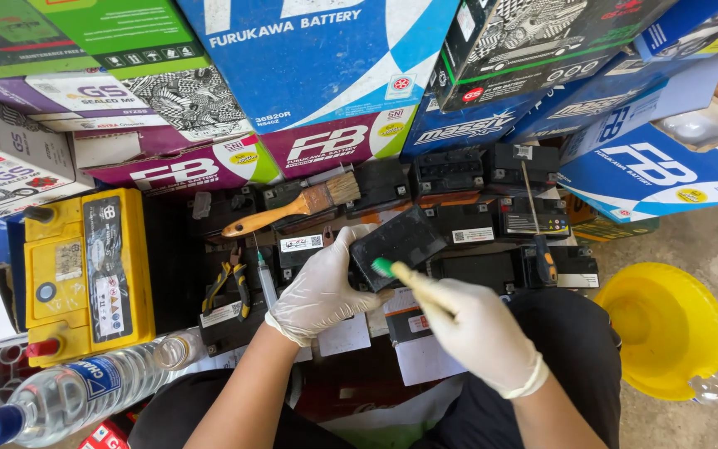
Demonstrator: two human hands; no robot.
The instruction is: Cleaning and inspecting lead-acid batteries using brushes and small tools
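My left hand [320, 289], in a white glove, grips a small black battery [398, 239] and tilts it up above a row of other small black batteries [475, 223]. In a white glove too, my right hand [479, 333] holds a toothbrush [395, 271] with a pale handle; its green head touches the battery's lower left corner. Both hands are over my lap.
A wooden paintbrush [292, 206] lies on the batteries. Yellow-handled pliers [228, 281] and a screwdriver [542, 241] lie nearby. A big yellow battery [85, 270] sits at left, a plastic bottle [76, 391] below it. A yellow funnel [666, 328] is at right. Stacked boxes [326, 66] fill the back.
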